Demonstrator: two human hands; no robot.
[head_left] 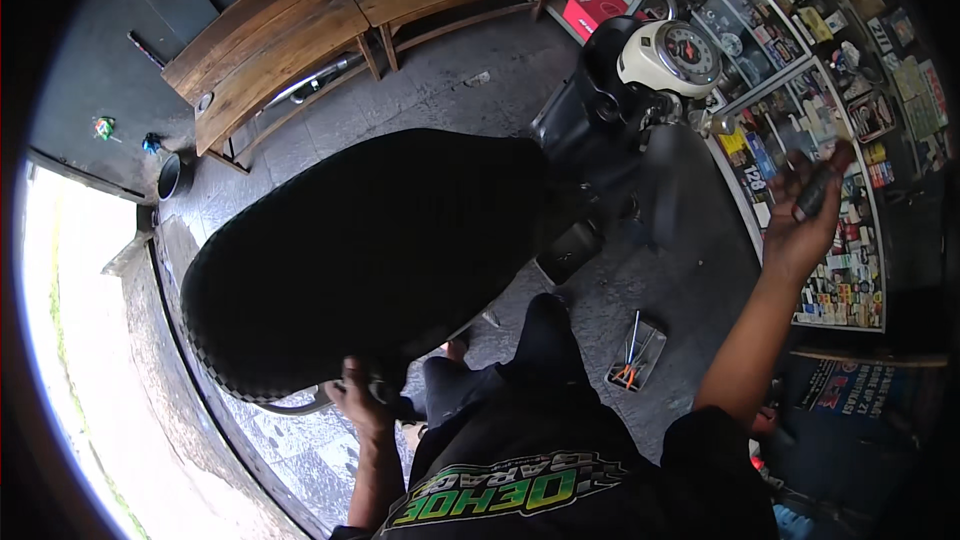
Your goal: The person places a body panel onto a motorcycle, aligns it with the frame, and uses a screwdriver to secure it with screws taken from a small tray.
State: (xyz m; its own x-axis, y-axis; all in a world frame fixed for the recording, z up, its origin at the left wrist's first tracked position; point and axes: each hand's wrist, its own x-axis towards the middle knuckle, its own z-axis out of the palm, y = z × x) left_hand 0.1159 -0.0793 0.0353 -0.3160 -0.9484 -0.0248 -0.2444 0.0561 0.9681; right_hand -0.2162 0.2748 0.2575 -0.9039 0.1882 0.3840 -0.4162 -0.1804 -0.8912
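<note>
A long black motorcycle seat [370, 250] with a checkered edge fills the middle of the view. By its near edge is my left hand [362, 398], thumb up and fingers curled beside a small dark part; what they grip is hidden. My right hand [805, 225] is raised off to the right, palm up, closed around a short dark cylindrical piece [818, 192]. Ahead of the seat are the motorcycle's cream headlamp housing and round speedometer [690, 52]. A dark blurred panel [675, 185] is beside the front end.
A small tray [640, 352] with tools, some orange-handled, lies on the floor right of my legs. Glass display cases [840, 270] full of small packages line the right side. Wooden benches [285, 50] stand along the far wall, a black bucket [172, 177] near the bright doorway at left.
</note>
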